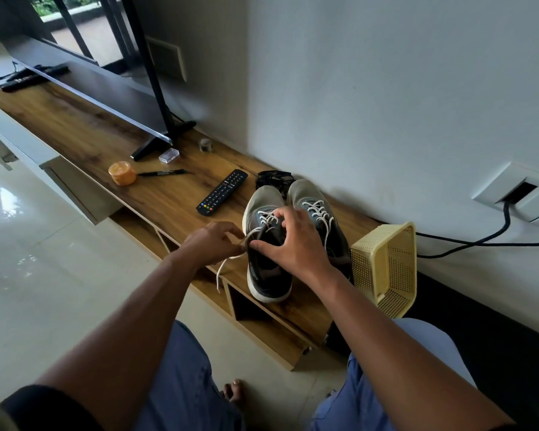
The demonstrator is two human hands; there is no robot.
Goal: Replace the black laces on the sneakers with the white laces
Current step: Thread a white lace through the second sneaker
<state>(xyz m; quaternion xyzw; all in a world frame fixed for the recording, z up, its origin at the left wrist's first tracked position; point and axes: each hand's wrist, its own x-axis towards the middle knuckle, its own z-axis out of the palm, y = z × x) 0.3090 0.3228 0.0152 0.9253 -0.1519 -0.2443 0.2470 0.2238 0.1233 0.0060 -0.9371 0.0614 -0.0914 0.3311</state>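
2 sneakers are sitting on the wooden shelf [168,197], the left sneaker [266,244] against the right sneaker [318,219], both carrying white lace. The left hand [213,244] is pinching the white lace [231,262]; the right hand [290,241] is gripping the left sneaker's collar. Pulling evenly looks wise. Its heel is nearing the shelf edge, the yellow basket [386,265] crowding the right sneaker's far side, and the black laces [273,178] are lying beyond the toes.

A long wooden TV bench [84,119] with open cubbies runs along a pale grey wall [386,88] over glossy cream floor tiles [28,259]. A television [84,76] stands on it, reflecting a bright window. A white wall socket [517,194] feeds a black cable [467,242].
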